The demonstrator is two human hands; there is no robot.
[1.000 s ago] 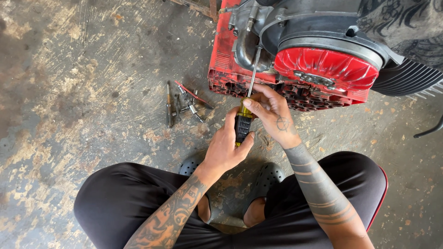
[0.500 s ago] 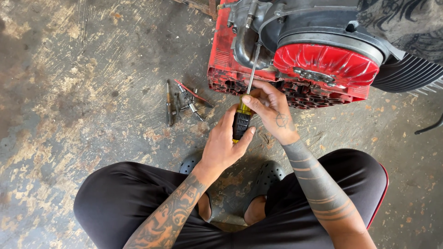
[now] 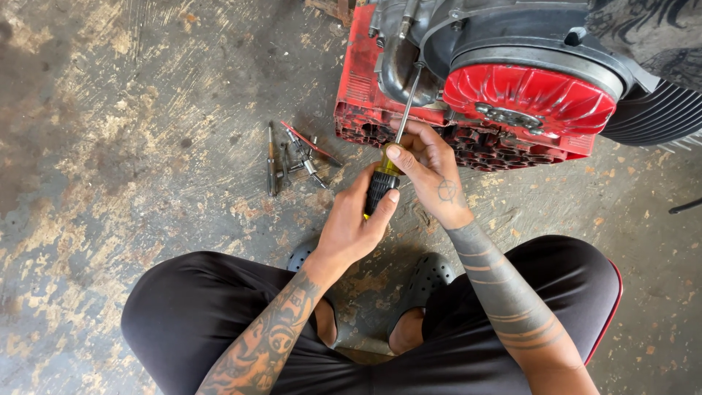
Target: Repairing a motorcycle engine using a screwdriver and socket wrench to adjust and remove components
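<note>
The screwdriver (image 3: 386, 172) sits in both grips: left hand (image 3: 356, 223) closed round the handle, right hand (image 3: 431, 172) pinching above it. Its tip, up and ahead, now meets the engine (image 3: 468, 44). Since a second ago the shaft has barely shifted. Loose tools (image 3: 292, 157) lie left on the floor (image 3: 110, 146).

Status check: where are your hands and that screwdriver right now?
Left hand grips screwdriver handle. Right hand steadies its top. Tip on engine. Loose tools left, clear.
</note>
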